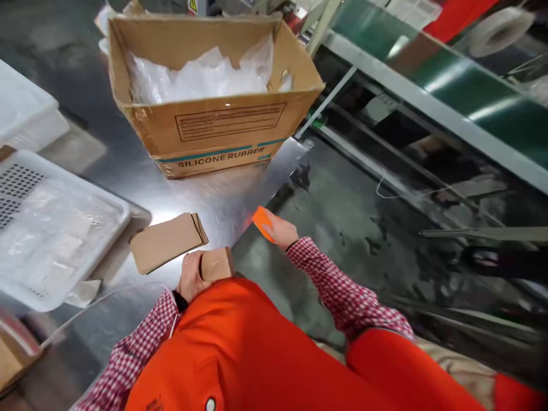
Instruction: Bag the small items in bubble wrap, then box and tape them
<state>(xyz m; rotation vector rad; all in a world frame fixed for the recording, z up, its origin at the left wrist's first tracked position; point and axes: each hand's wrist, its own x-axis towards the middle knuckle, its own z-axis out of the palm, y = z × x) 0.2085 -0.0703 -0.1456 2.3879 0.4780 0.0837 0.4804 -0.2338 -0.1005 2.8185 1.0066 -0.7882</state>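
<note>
My left hand (pixel 190 278) is closed on a small brown cardboard box (pixel 217 264) at the table's front edge, close against my red garment. Just beyond that hand lies a short stack of flat brown cardboard pieces (pixel 166 242) on the shiny metal table (pixel 205 197). Off the table's right edge, above the floor, my right hand (pixel 283 230) grips a flat bright orange object (pixel 262 222). Its exact kind does not show, since my fingers cover part of it.
A large open carton (pixel 218 131) marked SILICONE RUBBER, with clear plastic bags (pixel 201 74) inside, stands at the back. To the left sits a white perforated basket (pixel 107 200) of bagged pieces. Along the right runs a green-topped conveyor (pixel 428 74).
</note>
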